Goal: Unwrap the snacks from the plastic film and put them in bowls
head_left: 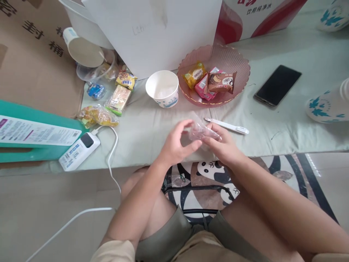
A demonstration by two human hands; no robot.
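My right hand (225, 145) pinches a crumpled clear plastic bag (200, 129) over the table's front edge. My left hand (176, 143) is at the bag's left side, thumb and fingers apart; whether its fingertips touch the plastic I cannot tell. Just beyond my right hand lies a slim white utility knife (229, 126). Behind the hands stands a white paper cup (163, 91) with a blue print. To its right, a pink ribbed glass bowl (241, 78) holds several wrapped snacks, among them a brown packet (221, 83) and a yellow one (195, 74).
A black phone (278, 85) and patterned paper cups (327, 103) are at the right. Wrapped snacks (119, 98) lie left of the cup. A white power bank (79, 151) with a cable rests beside a green container (35, 133). A white box (163, 32) stands behind.
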